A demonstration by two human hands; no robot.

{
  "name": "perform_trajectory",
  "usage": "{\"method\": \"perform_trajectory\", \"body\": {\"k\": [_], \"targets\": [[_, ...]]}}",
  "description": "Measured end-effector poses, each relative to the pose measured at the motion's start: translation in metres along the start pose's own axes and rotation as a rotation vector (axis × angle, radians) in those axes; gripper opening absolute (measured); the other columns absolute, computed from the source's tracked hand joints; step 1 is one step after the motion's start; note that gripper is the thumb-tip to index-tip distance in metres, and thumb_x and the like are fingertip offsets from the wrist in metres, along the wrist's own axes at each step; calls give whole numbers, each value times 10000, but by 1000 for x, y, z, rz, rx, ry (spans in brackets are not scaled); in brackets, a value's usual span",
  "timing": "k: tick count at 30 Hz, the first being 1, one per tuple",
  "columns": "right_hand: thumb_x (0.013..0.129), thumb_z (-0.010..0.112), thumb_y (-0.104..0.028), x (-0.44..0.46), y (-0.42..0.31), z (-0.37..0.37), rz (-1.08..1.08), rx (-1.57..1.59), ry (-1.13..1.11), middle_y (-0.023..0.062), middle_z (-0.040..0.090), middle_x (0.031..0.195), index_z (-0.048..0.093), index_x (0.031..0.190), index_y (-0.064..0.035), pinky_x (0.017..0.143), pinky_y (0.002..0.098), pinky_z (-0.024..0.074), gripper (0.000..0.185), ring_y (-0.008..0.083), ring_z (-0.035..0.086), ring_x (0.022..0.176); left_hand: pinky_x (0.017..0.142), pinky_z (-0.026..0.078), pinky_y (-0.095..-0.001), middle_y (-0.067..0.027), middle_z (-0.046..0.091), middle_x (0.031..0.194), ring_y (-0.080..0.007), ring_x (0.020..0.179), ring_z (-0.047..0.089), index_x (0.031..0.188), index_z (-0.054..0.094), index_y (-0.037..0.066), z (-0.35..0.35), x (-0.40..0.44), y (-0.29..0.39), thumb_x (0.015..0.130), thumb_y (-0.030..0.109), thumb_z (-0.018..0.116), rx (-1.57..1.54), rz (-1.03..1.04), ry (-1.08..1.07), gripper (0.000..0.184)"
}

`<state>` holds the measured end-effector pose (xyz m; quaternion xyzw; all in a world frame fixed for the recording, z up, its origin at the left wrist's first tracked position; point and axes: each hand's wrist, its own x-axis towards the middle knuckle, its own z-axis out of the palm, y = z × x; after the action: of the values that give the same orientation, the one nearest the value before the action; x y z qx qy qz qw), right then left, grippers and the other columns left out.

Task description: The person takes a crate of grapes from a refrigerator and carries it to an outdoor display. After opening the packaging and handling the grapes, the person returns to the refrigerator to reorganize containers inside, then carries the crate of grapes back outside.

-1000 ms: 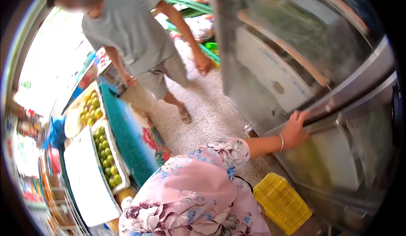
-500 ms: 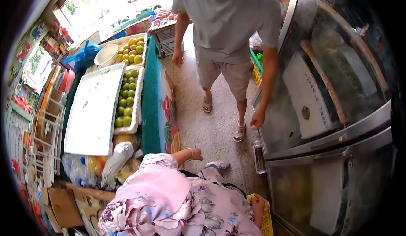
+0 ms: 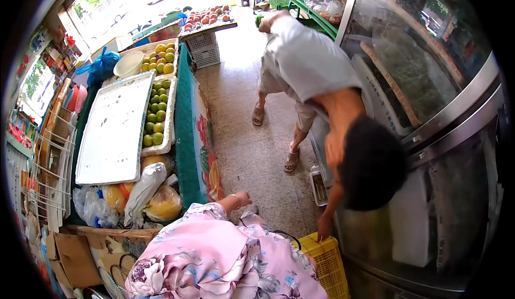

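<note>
Crate point(image 3: 330, 264) at near right, beside the fridge point(image 3: 418, 234)
Head view: my left hand point(image 3: 243, 198) is over the floor point(image 3: 241, 162), fingers curled, whether empty I cannot tell; my right hand point(image 3: 313, 263), mostly hidden, is by the crate, grip unclear; another person's hand point(image 3: 324, 227) is at its far rim

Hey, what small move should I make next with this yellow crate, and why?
Probably lower your left hand toward the yellow crate to steady it: the bent-over person's hand is right at it, while your left hand, with nothing visible in it, is away from the crate.
</note>
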<state>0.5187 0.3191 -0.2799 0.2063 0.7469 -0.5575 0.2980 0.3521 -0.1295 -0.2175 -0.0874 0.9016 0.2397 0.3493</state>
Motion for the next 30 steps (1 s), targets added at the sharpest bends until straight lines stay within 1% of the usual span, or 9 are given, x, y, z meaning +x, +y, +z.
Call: {"method": "perform_trajectory", "body": {"k": [2,3,5,7,9,12,15,21,30], "targets": [[766,652,-175,14,-6,2,49,89,11,118,605,984,536,1100,14,751,233,449,401,136,575,864,693,481,-347,-122,639,843,-262,748,609,885,651,53,-9,9,20,690,353,603,-376,-44,4,360],[776,644,-175,34,6,3,56,287,-91,114,606,966,530,1103,22,726,229,454,398,130,576,833,693,481,-347,-122,639,843,-262,748,609,885,651,53,-18,1,35,690,353,603,-381,-47,8,360],[786,637,-176,38,0,7,64,482,-199,109,606,948,524,1105,29,701,225,460,396,124,577,801,598,490,-311,-105,632,807,-193,677,599,952,618,38,-43,-31,67,701,271,626,-631,-89,25,343],[795,627,-166,13,-41,15,7,-59,-65,92,605,917,526,1096,32,643,227,465,374,117,572,720,601,489,-308,-109,632,814,-193,679,599,953,617,38,-39,-32,58,700,273,627,-576,-66,-6,346],[797,625,-163,15,-47,16,21,-21,-94,88,605,900,530,1093,27,622,228,465,364,119,567,689,605,488,-304,-112,631,821,-193,682,599,955,616,38,-34,-32,50,699,276,629,-529,-39,-33,350],[795,624,-158,28,-29,15,38,9,-130,84,605,885,535,1089,21,606,231,466,356,122,563,663,710,475,-345,-135,642,856,-252,775,609,862,656,28,-18,-37,24,666,242,625,-386,-45,93,292],[789,627,-153,31,-49,19,28,-38,-112,85,606,893,536,1089,19,620,234,465,358,125,565,681,710,478,-328,-129,639,876,-243,762,611,943,635,41,-13,-38,3,671,285,632,-413,-137,-21,365],[775,634,-143,33,-86,28,18,-105,-125,87,607,908,540,1089,14,648,241,464,363,133,569,716,753,473,-337,-130,644,859,-250,819,608,910,663,88,6,-29,-14,642,304,632,-262,-156,34,346],[755,644,-128,38,-104,34,-15,-153,-134,89,610,931,545,1088,7,690,251,462,373,144,575,768,800,458,-341,-134,627,948,-275,880,592,948,645,79,8,-35,-5,646,271,644,-334,-133,70,358]]}}
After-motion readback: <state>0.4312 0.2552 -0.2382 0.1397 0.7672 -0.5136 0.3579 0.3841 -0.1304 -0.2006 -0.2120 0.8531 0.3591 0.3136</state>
